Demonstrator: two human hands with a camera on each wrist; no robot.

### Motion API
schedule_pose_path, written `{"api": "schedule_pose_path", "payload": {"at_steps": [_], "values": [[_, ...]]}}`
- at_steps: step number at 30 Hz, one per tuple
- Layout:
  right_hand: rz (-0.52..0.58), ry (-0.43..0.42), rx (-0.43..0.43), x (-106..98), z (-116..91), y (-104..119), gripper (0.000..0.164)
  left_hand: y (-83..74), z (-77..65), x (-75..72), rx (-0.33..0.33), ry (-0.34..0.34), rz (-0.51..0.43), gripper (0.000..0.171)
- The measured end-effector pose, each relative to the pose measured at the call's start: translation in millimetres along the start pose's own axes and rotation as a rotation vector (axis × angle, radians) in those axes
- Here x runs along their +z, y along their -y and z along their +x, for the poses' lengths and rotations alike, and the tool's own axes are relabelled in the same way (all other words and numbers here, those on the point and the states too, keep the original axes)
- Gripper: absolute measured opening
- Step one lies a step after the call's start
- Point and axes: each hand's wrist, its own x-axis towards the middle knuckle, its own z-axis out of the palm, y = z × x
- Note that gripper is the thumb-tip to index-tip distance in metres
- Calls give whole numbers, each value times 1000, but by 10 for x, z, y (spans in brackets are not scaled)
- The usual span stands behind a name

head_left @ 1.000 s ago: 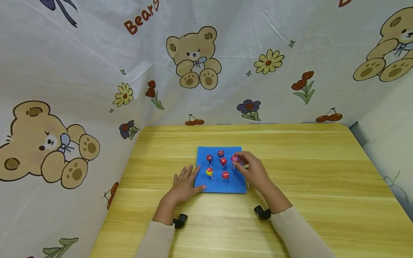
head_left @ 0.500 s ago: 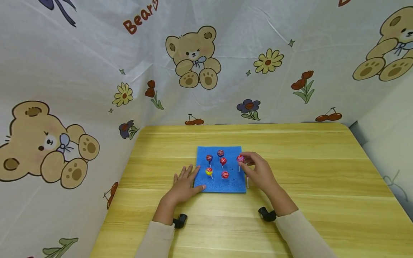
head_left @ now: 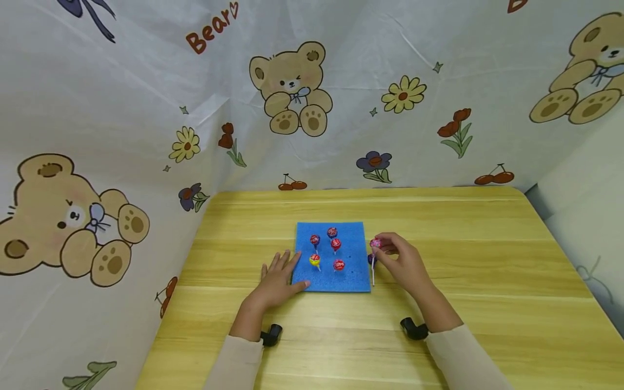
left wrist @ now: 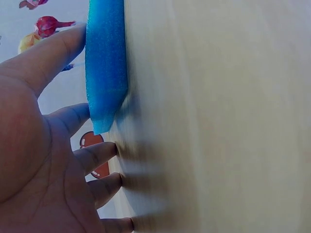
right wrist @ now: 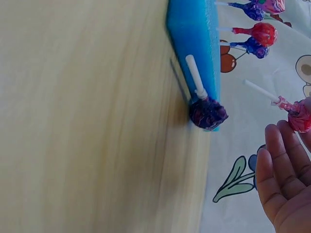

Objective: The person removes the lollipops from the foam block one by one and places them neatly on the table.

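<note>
With the block's middle taken as the clock's centre and 12 o'clock as the table's far side, the left hand (head_left: 275,281) is placed at 8 o'clock. Its fingers are spread; the block (head_left: 353,280) is touched by thumb and forefinger, and the table (head_left: 331,336) by the other fingertips.

Five lollipops are held stick-down in the block: the yellow lollipop (head_left: 314,259) at 9 o'clock, a dark lollipop (head_left: 314,239) between 10 and 11, another dark one (head_left: 332,232) at 12, the farther red lollipop (head_left: 336,244) just past 12, close to the middle, and the nearer red lollipop (head_left: 338,265) between 4 and 5.

At 3 o'clock, just beside the block's edge, a purple lollipop (right wrist: 208,114) is laid on the table. Between 2 and 3, clear of the block, the pink lollipop (head_left: 375,243) is pinched by its head in the right hand (head_left: 404,265), its stick pointed to 6 o'clock.
</note>
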Motion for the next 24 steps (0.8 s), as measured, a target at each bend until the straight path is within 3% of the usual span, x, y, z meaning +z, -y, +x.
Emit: {"api": "schedule_pose_path", "payload": {"at_steps": [12,24], "values": [[-52,12,91,-63,-79,-170,32,8,14,-1,3,0,-1,84],[-125,78,179,-92,-97,-290,28,-13,-9,-13,6,-5,-13,84]]}}
